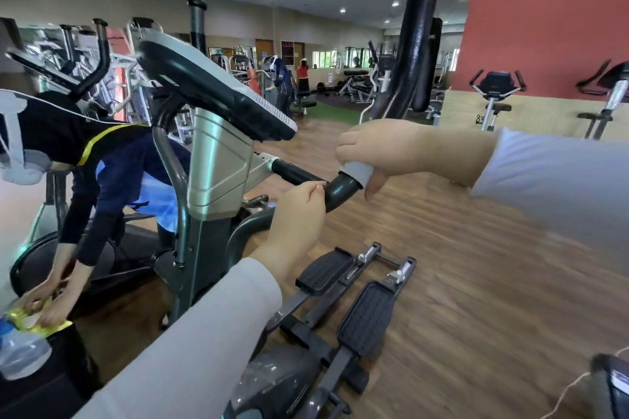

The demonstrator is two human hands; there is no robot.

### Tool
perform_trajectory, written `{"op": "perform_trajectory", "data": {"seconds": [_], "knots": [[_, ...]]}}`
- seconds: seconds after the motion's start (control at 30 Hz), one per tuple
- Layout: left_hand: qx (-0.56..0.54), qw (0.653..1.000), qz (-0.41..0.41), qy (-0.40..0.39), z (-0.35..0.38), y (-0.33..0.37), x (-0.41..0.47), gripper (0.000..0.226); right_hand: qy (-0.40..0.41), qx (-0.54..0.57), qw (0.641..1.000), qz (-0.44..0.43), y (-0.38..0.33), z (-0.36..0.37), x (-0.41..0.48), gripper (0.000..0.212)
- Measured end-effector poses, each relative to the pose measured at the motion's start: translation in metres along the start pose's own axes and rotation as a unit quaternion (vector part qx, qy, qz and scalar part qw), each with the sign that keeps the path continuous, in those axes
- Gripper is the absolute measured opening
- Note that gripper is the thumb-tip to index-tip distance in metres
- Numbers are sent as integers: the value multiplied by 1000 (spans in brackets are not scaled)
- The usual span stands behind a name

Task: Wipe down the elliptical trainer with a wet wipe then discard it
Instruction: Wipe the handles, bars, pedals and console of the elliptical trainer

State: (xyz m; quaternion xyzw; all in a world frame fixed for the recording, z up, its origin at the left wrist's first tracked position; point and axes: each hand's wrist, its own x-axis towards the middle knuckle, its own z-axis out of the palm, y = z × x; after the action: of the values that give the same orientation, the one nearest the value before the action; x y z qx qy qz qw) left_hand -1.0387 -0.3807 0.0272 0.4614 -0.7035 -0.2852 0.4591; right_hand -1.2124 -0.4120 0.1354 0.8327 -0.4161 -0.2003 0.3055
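The elliptical trainer has a grey column [218,163], a tilted console [211,85] and a short black handlebar [296,175] sticking out to the right. My left hand [299,211] reaches up from below, its fingers curled on the handlebar just before the bend. My right hand [384,146] comes in from the right and grips the bar's end from above. A pale grey wet wipe [357,173] seems to be wrapped round the bar under its fingers. The thumb hangs down beside it.
Two black pedals [367,320] lie low in front of me. A tall black swing arm [418,44] rises behind my right hand. Another person [102,180] bends down at the left over a yellow packet [37,320] beside a water bottle [20,354]. Wooden floor lies to the right.
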Motion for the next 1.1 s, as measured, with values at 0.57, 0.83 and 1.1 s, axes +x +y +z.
{"op": "perform_trajectory", "data": {"seconds": [0.57,0.83,1.1], "knots": [[-34,998,5,-52,4,8,-2,39,255,31,966,26,-24,24,-6,25],[1,998,64,-29,21,30,8,46,264,14,964,38,17,26,-9,22],[50,996,70,26,43,57,19,40,249,-46,966,51,78,21,-14,12]]}}
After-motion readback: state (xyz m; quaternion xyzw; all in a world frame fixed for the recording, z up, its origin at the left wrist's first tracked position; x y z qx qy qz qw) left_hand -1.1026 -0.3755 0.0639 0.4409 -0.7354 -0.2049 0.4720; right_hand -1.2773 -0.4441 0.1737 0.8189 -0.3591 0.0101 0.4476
